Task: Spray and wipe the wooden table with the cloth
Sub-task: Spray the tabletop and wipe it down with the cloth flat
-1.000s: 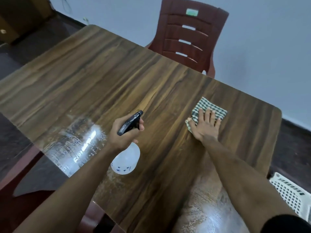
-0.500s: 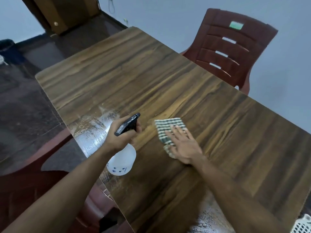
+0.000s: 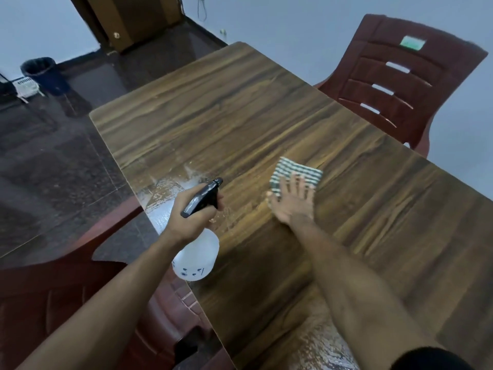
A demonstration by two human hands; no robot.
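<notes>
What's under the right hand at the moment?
The right hand lies flat on the checked cloth, which is on the wooden table. Whether the wood beneath is wet is hidden.

Maroon plastic chair beyond the table, black bin on dark floor

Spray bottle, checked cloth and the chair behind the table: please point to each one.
spray bottle (image 3: 196,259), head view, white body.
checked cloth (image 3: 298,173), head view, uncovered far part.
chair (image 3: 400,76), head view, slatted backrest.
</notes>
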